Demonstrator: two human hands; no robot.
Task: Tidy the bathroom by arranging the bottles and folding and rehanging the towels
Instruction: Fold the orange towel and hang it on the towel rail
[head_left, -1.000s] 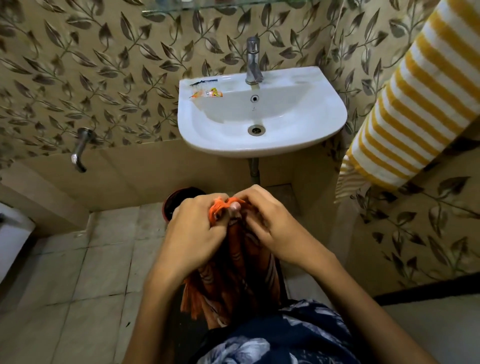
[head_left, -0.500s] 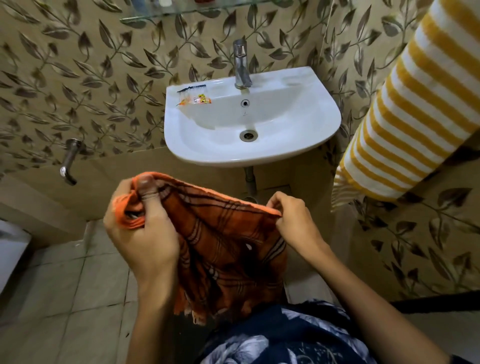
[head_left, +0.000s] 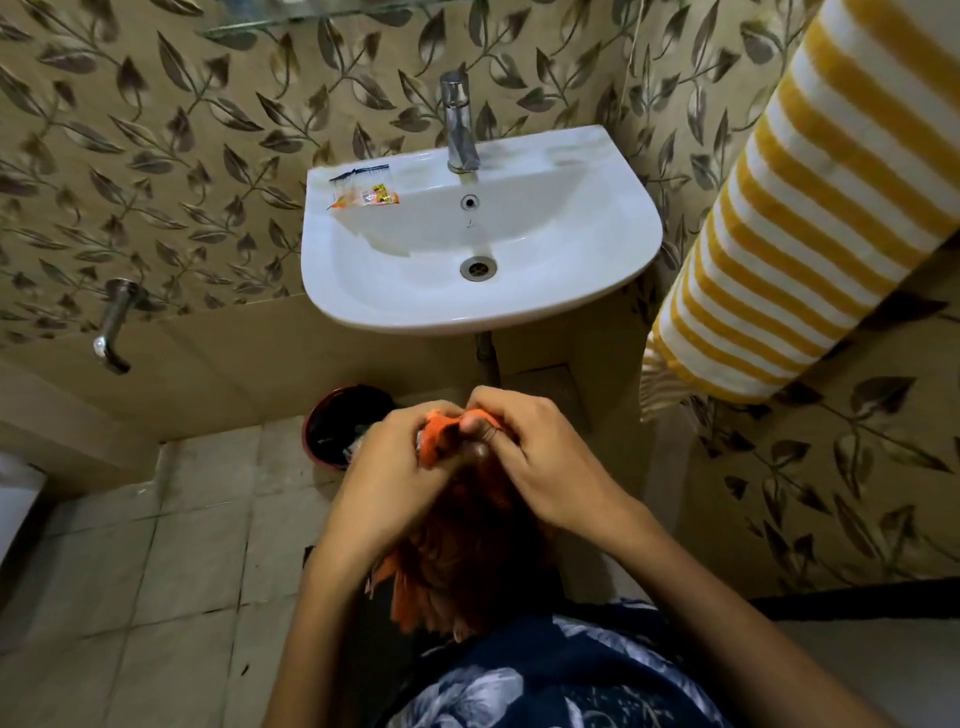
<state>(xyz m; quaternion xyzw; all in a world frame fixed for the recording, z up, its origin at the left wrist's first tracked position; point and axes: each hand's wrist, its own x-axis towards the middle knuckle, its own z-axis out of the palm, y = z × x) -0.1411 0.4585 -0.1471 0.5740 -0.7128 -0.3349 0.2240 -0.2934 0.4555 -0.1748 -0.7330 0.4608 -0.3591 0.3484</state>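
Both hands meet below the sink (head_left: 613, 280): the left hand (head_left: 387, 480) and right hand (head_left: 545, 462) pinch the orange towel (head_left: 457, 556) at its top edge (each grip clamped), cloth hanging beneath them.

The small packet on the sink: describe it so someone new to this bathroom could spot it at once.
Find the white sink on the leaf-patterned wall, then the chrome tap. On the rim's back left corner lies a small orange-and-yellow packet, just in front of a black comb. It is the only brightly coloured thing on the sink.
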